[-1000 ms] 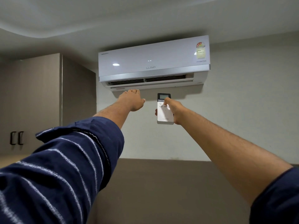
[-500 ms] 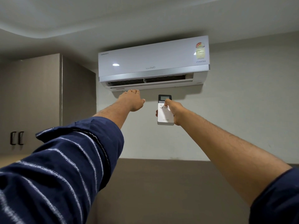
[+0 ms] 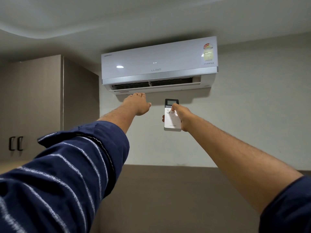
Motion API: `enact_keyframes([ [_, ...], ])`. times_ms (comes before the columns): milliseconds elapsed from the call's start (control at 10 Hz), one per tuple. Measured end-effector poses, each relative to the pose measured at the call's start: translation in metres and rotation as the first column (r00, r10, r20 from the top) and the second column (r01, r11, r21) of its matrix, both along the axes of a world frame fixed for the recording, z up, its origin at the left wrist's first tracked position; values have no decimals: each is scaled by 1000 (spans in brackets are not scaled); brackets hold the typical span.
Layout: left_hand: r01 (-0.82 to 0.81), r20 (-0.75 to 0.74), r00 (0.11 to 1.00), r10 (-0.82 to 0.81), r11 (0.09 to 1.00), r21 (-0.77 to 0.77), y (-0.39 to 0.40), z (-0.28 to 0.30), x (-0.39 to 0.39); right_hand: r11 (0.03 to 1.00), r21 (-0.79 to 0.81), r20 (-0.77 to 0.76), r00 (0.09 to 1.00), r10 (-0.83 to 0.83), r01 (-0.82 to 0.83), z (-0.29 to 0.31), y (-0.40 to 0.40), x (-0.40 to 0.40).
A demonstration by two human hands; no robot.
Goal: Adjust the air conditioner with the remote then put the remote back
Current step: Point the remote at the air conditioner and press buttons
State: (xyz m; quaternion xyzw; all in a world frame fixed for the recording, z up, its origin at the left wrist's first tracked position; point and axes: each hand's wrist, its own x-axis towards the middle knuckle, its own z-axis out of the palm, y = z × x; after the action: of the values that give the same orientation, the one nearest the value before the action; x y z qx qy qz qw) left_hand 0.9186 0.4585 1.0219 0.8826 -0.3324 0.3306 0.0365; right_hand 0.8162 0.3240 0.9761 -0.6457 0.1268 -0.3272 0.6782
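Remote held up under the air conditioner, thumb on the buttons

Remote [image 3: 172, 121] sits upright in my right hand [image 3: 182, 117], just below the air conditioner [image 3: 159, 64] and a little right of its middle, with the small display at the top pointing toward the unit. My fingers wrap around the back and the left edge of the lower body, and my thumb lies across the front on the row of buttons beneath the display. The hand is closed around it, not clenched.

My left hand [image 3: 137, 104] is open and flat, holding nothing, stretched up just below the air conditioner's outlet flap, left of the remote. I judge it is there to feel the air coming out.

I judge the remote to be light and rigid, a slim plastic bar with a smooth, slightly glossy shell. That makes it easy to lift but prone to sliding if I pinch it only by the tips, especially with my arm stretched this far. The best hold is the one I have: around the plain lower half, leaving the display and buttons free. A drop from this height could crack the casing or screen, so I want the grip firm before lowering it.

Adjusting looks under way; putting the remote back is not yet done, and its resting place is out of view.
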Motion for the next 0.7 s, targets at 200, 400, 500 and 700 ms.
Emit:
enact_keyframes([
  [200,-4,-2,1000,4,1000,-3,2,0,1,1000,8,9,1000,19,-19,2,3,3],
  [400,-13,-6,1000,13,1000,-6,3,0,2,1000,9,14,999,29,-30,3,3,4],
  [500,-12,-11,1000,12,1000,-8,3,0,1,1000,7,14,999,30,-30,2,3,3],
  [700,-12,-4,1000,12,1000,1,3,-1,-2,1000,5,9,1000,30,-30,2,1,2],
])
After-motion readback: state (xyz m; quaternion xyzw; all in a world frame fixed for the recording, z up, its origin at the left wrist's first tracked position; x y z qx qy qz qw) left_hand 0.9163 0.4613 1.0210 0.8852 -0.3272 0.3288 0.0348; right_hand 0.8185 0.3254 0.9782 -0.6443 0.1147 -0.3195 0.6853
